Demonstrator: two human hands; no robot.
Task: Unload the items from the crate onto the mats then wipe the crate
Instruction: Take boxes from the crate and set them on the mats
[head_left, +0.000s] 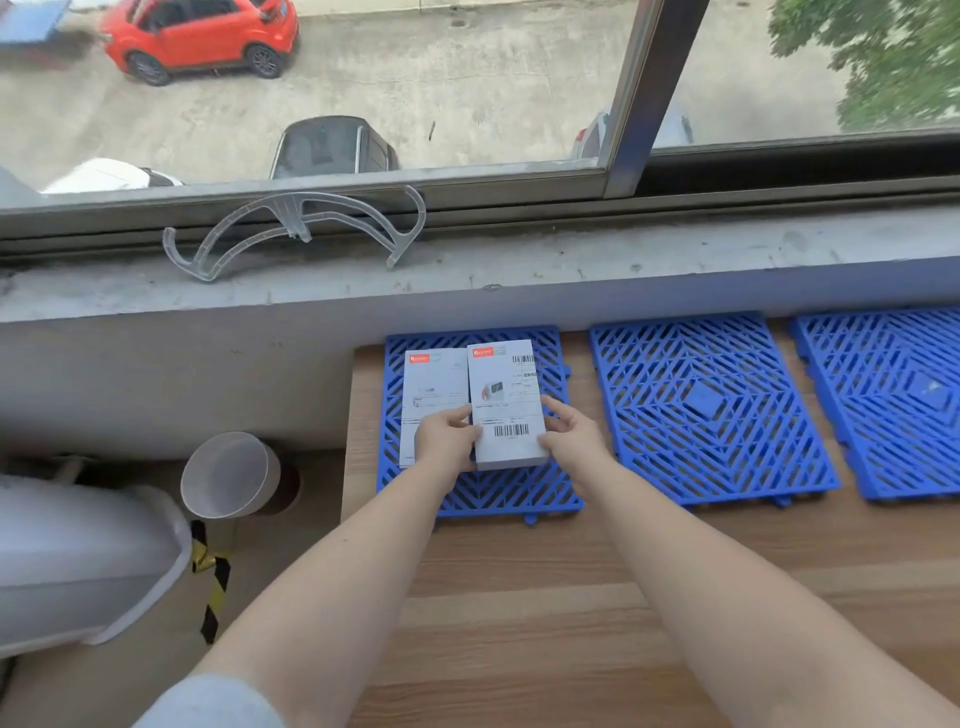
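From the head camera we see a wooden table (519, 597) set against a grey window sill (571, 270), and we take the leftmost blue mat (498, 493) as our landmark. It lies at the table's far left corner, below the sill.

On this mat rest two white boxes side by side, long sides touching or nearly so. The left box (435, 384) lies flat on the mat's left half. The right box (506, 395) sits just beside it, nearer the mat's middle, and we cannot tell whether its near end rests on the mat or is raised a little.

Both hands meet at the near end of the right box. The left hand (445, 439) has its fingers curled against the box's left edge, with the thumb lying on the printed top by the lower barcode; part of this hand also covers the near end of the left box. The right hand (571, 436) grips the box's right edge, fingertips (551, 408) on the top face and thumb at the near corner. So the box lies between the two hands, held from both sides.

Right of the landmark mat lies a second blue mat (711, 410), and beyond that a third blue mat (883, 400), cut by the frame edge; both are bare.

Beyond the mat, on the sill, lies a clear plastic hanger (296, 228). Left of the mat, off the table, stands a translucent cup (228, 475). We see no crate in this view.
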